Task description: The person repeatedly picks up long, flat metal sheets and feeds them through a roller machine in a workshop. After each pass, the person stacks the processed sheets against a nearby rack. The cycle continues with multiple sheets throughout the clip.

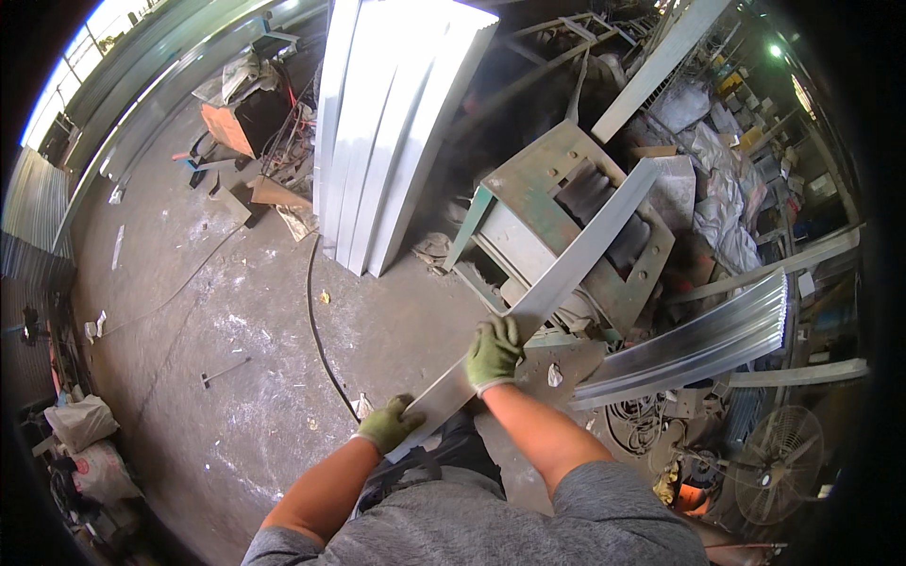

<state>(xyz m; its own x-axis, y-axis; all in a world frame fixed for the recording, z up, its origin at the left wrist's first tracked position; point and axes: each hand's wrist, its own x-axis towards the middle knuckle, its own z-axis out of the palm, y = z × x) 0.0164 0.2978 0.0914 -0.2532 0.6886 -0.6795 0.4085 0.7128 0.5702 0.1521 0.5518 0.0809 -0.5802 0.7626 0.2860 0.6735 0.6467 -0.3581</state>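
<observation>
I have both gloved hands on a long, flat, silver-grey metal strip, which runs slantwise from just in front of the body up to the right, across my view of a green-and-grey steel machine with dark rollers. The left hand, in a green work glove, is curled around the strip near its lower end; the right hand, gloved alike, is folded over its edge farther along. Neither has more gap than the strip takes up.

As I judge it, the strip is gripped and lined up over the machine's frame, so the handling is partway: it is not set down and not on any stack. I can't tell whether its far end rests on the steel or hangs above it, nor whether it has been worked.

Ahead of me a tall stack of bright silver metal channels stands upright on the grey concrete floor. To the right lies a bundle of long, ridged silver metal profiles, close to the machine.

As for obstacles, a thin black cable curves over the floor towards the left hand's side, a snag for feet, I'd say. The machine's bulk and a pale metal beam slanting down behind it crowd the strip's far end. A round grey caged fan stands at the lower right, well apart from the hands.
</observation>
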